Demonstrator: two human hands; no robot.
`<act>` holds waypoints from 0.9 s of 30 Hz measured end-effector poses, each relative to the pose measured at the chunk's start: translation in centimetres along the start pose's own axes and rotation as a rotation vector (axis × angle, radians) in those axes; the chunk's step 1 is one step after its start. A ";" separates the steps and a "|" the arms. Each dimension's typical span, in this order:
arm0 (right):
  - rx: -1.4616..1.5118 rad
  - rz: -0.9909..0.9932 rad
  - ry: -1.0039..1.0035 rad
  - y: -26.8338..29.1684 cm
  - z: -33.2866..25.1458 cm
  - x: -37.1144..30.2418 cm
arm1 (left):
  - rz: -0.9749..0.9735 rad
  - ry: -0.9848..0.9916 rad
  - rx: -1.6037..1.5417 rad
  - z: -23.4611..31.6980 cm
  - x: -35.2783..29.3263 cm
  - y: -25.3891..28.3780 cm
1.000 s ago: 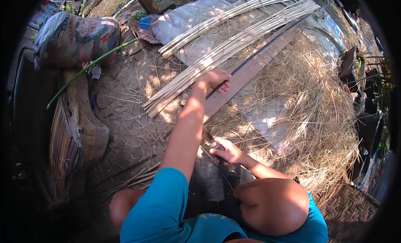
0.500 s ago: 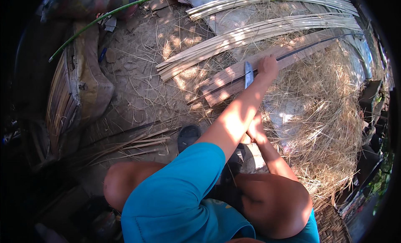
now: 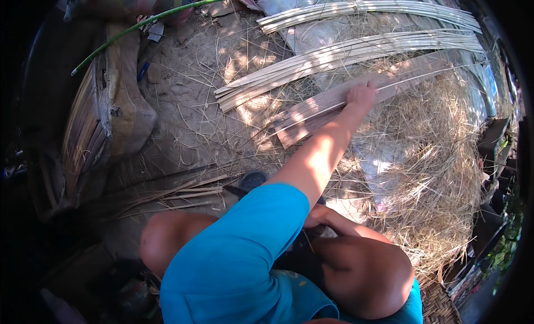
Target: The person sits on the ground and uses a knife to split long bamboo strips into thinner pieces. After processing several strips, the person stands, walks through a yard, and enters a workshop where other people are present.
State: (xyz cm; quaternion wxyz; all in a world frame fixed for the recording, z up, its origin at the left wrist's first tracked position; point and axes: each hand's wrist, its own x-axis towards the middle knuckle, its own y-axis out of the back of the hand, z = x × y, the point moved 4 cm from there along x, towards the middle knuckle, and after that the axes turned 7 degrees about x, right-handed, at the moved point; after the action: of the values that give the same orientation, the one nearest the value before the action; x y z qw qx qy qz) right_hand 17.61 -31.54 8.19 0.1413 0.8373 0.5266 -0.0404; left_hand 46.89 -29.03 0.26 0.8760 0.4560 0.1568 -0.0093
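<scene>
My left hand (image 3: 362, 96) reaches forward across the plank, its fingers closed on a thin pale strip (image 3: 311, 115) that looks like split bamboo. The strip lies lengthwise along the brown wooden plank (image 3: 300, 135) and runs beyond it at the far right. Close to my body, under the left arm, is my right hand (image 3: 318, 214). The left sleeve and shadow hide most of its fingers, so its hold is unclear. Left of it a dark flat shape juts out beside a dark sandal (image 3: 253, 180); I cannot tell what it is.
Two bundles of pale strips (image 3: 289, 70) (image 3: 361, 8) lie beyond the plank. Dry shavings (image 3: 428, 168) heap up at the right. A green stalk (image 3: 139, 23) crosses the upper left above a worn brown object (image 3: 130, 101). Loose strips (image 3: 183, 197) lie left of the sandal.
The strip under my left hand showed dark and now shows pale. The knife blade seen on the plank is gone from there. My right hand has drawn back toward my body.
</scene>
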 end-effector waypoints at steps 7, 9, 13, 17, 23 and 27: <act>0.836 0.612 -0.185 8.9 7.1 3.5 | -0.042 -0.162 -0.053 0.8 -1.6 1.6; 1.080 0.528 -0.207 4.7 6.5 2.5 | 0.020 -0.163 -0.064 -0.2 -1.5 1.9; 0.243 -0.074 -0.057 -0.3 2.2 0.7 | 0.040 -0.147 -0.053 -1.3 -1.1 1.9; -0.199 0.231 0.275 3.5 2.6 1.1 | -0.057 -0.182 0.042 0.9 -2.0 1.7; 1.375 0.333 -0.232 3.5 8.1 1.8 | -0.027 -0.155 0.065 0.5 -1.0 0.5; 0.953 -0.224 -0.224 -1.8 4.4 0.0 | -0.026 -0.145 0.026 0.3 -1.2 1.1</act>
State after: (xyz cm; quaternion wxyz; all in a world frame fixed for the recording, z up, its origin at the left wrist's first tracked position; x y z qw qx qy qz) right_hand 16.38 -32.07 3.65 -0.2065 0.7376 0.5178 -0.3810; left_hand 46.01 -28.82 1.64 0.8790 0.4633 0.0986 -0.0556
